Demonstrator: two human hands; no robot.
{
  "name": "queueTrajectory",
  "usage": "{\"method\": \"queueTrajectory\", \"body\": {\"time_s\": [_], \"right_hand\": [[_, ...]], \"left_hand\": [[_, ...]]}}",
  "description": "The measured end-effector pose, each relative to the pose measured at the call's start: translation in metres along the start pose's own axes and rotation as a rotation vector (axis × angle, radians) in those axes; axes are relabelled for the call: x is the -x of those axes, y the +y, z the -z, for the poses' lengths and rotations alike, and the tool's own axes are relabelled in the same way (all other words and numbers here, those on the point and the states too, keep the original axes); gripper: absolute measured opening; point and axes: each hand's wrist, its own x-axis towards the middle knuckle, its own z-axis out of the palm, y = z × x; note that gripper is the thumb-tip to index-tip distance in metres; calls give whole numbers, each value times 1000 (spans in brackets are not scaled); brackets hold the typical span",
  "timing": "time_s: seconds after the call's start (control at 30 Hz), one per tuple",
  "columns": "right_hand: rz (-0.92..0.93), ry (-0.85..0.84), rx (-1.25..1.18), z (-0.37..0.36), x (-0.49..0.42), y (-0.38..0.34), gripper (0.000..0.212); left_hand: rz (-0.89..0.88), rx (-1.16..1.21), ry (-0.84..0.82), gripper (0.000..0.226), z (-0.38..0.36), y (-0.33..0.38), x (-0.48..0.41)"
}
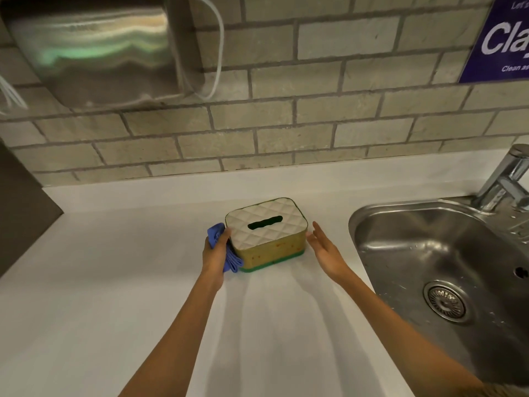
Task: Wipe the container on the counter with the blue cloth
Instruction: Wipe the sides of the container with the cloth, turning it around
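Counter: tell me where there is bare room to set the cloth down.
The counter is bare to the left of the left hand and the blue cloth, towards the dark side panel. Another bare strip runs behind the container along the tiled wall. It is tight between the right hand and the sink.

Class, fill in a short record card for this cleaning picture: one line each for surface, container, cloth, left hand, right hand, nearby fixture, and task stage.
surface: white counter
container: container, quilted white lid with slot, yellow sides, green base, upright
cloth: blue cloth, bunched against the container's left side
left hand: left hand, grip closed on the cloth
right hand: right hand, open, at the container's right side; contact unclear
nearby fixture: steel sink, right
task stage: wiping the side
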Motion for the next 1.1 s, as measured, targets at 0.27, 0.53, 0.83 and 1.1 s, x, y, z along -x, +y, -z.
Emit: {"method": "queueTrajectory", "body": {"time_s": [0.27, 0.53, 0.83, 1.1], "right_hand": [[29, -40, -148, -10, -2, 0, 55], [35, -44, -24, 8, 7, -18, 66], [-130, -150, 83, 30, 22, -46, 72], [-160, -107, 2, 29, 10, -38, 68]], "left_hand": [[-46, -103, -37, 41, 1, -17, 19], [-75, -335, -68, 24, -5, 9, 15], [231, -497, -151, 45, -3, 48, 20], [258, -630, -157, 53, -6, 60, 10]]}}
